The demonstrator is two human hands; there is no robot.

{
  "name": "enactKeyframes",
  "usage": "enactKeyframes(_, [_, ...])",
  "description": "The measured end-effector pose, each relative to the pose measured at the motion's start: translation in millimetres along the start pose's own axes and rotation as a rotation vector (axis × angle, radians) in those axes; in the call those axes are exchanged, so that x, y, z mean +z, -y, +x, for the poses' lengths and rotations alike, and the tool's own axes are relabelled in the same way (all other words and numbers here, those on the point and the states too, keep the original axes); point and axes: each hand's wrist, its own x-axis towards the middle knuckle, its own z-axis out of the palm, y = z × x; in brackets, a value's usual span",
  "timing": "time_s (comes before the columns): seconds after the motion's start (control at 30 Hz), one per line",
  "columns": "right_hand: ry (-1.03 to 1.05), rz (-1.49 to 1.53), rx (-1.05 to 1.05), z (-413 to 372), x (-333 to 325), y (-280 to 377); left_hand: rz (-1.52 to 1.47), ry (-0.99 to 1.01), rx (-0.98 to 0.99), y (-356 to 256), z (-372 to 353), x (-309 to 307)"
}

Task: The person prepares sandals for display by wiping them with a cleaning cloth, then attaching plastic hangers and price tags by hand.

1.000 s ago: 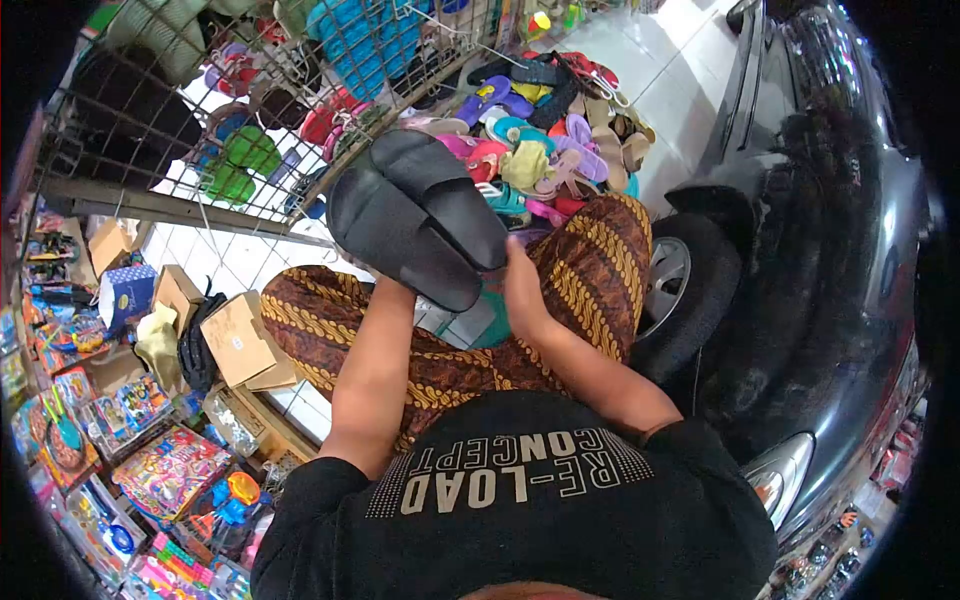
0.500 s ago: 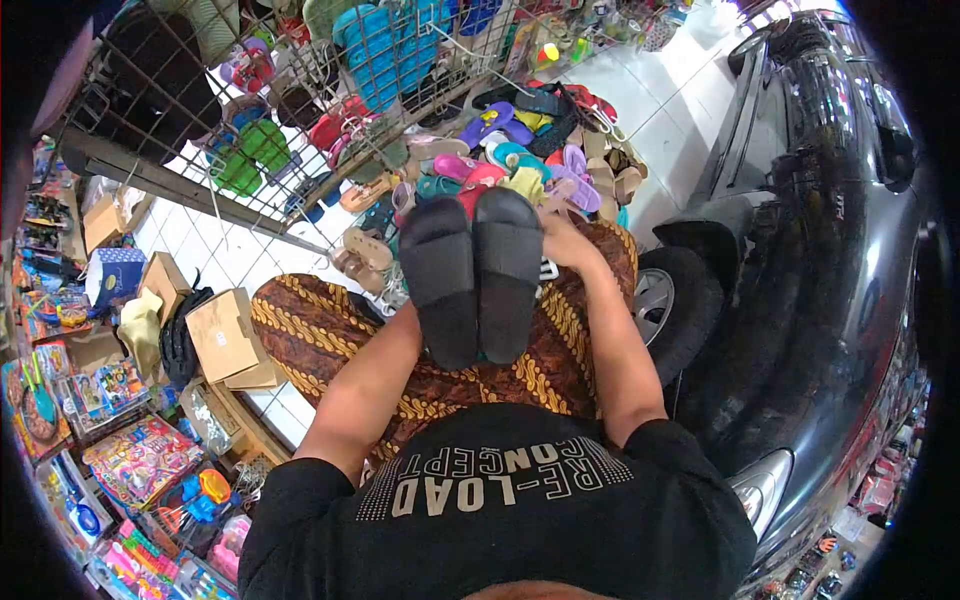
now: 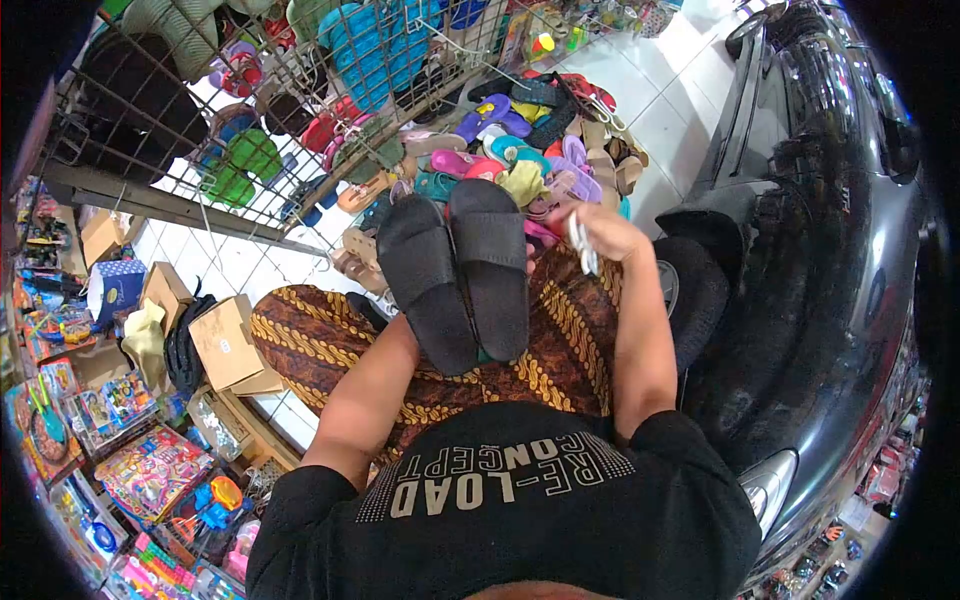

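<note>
Two black slide sandals (image 3: pixel 492 270) are held up over the lap, side by side, their toe ends leaning apart. Beneath them is my left hand (image 3: pixel 531 264), mostly hidden; a few fingertips show at the right edge of the pair and hold it. To the right of the sandals, my right hand (image 3: pixel 612 234) pinches a small white plastic piece (image 3: pixel 581 246), somewhat blurred. It is apart from the sandals. Brown patterned cloth (image 3: pixel 570 320) covers the lap under both hands.
Ahead lies a heap of colourful sandals (image 3: pixel 520 150). A wire rack (image 3: pixel 290 110) with hanging footwear stands front left. Cardboard boxes (image 3: pixel 224 342) and packaged toys (image 3: pixel 155 470) are at the left. A black vehicle (image 3: pixel 800 300) stands close on the right.
My right hand has moved right, away from the sandals, and the white piece now shows in it. The sandals have shifted slightly left, and a gap has opened between their toe ends.
</note>
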Motion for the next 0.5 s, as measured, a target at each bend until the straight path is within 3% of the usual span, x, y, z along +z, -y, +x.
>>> enactKeyframes(0.03, [0.069,0.233,-0.001,-2.8,-7.9,6.9,0.002,0.009,0.003,-2.2,5.0,0.3])
enactKeyframes(0.1, [-0.134,0.179,-0.186,-15.1,3.7,20.7,0.005,0.024,0.01,-7.3,12.3,0.1])
enactKeyframes(0.2, [-0.354,0.027,-0.212,-13.6,23.7,35.6,0.023,0.044,0.009,-12.3,20.5,1.8])
enactKeyframes(0.3, [-0.389,-0.047,-0.167,-2.2,55.4,49.8,0.034,0.058,0.005,-13.9,26.1,4.5])
enactKeyframes(0.37, [-0.37,0.147,-0.186,5.2,94.4,64.5,0.036,0.064,0.004,-14.9,27.4,5.3])
enactKeyframes(0.5, [-0.237,0.005,-0.073,11.2,130.8,71.6,0.035,0.077,0.004,-17.4,29.8,7.3])
